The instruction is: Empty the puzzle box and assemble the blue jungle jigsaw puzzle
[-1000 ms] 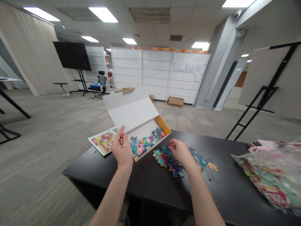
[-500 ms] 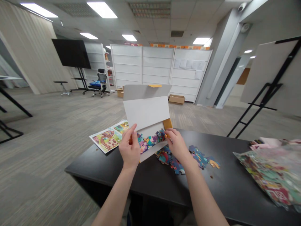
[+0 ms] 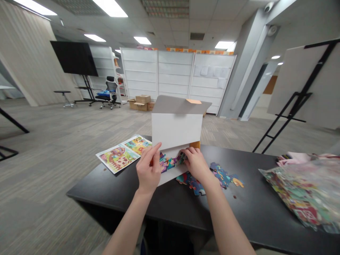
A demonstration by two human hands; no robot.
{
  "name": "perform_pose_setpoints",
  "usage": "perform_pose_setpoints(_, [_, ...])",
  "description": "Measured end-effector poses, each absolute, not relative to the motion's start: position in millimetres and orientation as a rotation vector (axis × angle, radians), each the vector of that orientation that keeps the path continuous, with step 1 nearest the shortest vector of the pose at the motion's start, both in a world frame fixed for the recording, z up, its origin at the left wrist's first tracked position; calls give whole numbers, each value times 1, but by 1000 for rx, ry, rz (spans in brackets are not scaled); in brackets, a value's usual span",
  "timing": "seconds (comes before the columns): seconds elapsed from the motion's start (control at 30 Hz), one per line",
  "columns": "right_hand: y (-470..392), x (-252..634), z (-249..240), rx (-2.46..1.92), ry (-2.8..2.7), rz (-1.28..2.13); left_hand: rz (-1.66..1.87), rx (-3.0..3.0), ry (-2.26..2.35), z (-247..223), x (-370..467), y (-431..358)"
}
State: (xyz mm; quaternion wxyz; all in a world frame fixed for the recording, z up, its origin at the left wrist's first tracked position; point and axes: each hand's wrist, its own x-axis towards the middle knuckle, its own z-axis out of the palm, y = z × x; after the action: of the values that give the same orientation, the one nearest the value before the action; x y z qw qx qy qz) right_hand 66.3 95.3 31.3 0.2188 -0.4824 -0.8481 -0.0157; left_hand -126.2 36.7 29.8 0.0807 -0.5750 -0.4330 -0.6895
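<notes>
My left hand (image 3: 149,168) is closed on the left end of an open cardboard box (image 3: 176,131), thumb and fingers along its side. The box has a white inside, a raised lid with a grey flap, and orange on its right end. Inside it lie colourful jigsaw puzzle pieces (image 3: 168,163). My right hand (image 3: 196,162) reaches into the right part of the box, its bent fingers closed on some of the pieces; the fingertips are partly hidden. More loose puzzle pieces (image 3: 223,174) are spread on the black table (image 3: 170,209) under and beside my right forearm.
A printed picture sheet (image 3: 119,156) lies at the table's left. On the right is a clear plastic bag (image 3: 305,191) of colourful pieces, with pink cloth-like material (image 3: 293,158) behind it. Beyond the table stand cardboard boxes (image 3: 142,102), an office chair (image 3: 108,94) and a whiteboard stand (image 3: 294,99).
The box has turned and shifted slightly right, its lid more upright. My right hand has moved from the box's right edge further inward over the pieces. My left hand keeps its hold.
</notes>
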Motion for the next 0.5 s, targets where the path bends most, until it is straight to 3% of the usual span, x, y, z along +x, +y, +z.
perform_pose_setpoints(0.37, [96,78,34,-1444,-2318,1,-2088,-1698,-1338,30,-129,37])
perform_pose_setpoints(0.5, [95,76,36,-1286,-2167,147,-2135,-1637,-1434,29,-133,39])
